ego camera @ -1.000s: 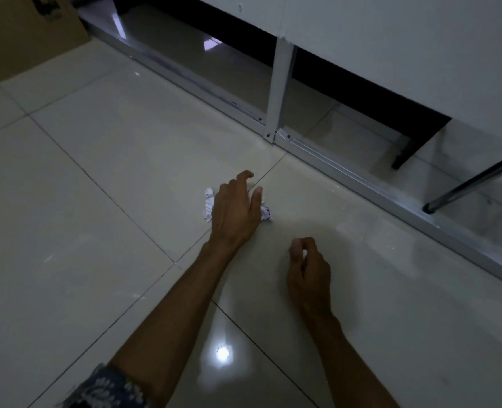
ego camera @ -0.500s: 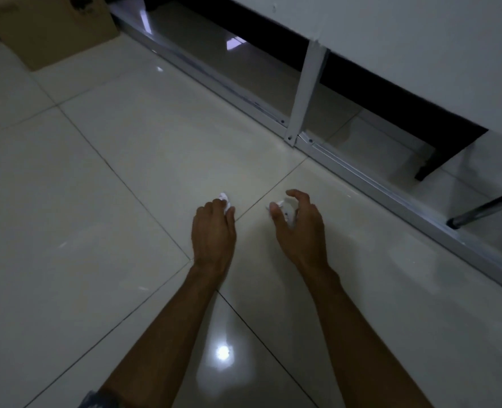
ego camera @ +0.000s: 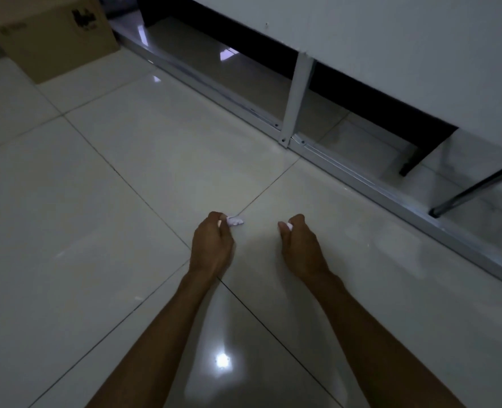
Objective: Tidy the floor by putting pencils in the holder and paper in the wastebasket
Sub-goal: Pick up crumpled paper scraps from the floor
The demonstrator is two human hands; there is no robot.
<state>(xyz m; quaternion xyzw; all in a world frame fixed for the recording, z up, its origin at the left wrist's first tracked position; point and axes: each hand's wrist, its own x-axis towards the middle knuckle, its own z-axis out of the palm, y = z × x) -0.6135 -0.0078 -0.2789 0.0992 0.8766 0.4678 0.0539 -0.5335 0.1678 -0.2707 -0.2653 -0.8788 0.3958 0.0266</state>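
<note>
Glossy pale floor tiles [ego camera: 96, 231] filled the dim frame, a light's reflection [ego camera: 222, 361] glinting at bottom centre. A cardboard box [ego camera: 52, 33] sat upper left. A metal rail [ego camera: 361, 184] ran beneath a white panel [ego camera: 391, 39] upper right, joined by a white post [ego camera: 295, 95].

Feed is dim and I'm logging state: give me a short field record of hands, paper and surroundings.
left hand: fingers pinch a paper scrap
right hand: fingers curled round a second scrap, mostly hidden
floor: pale glossy tiles
box: cardboard, far left corner
rail: metal, runs along the floor ahead
wastebasket, holder, pencils: not in view
</note>
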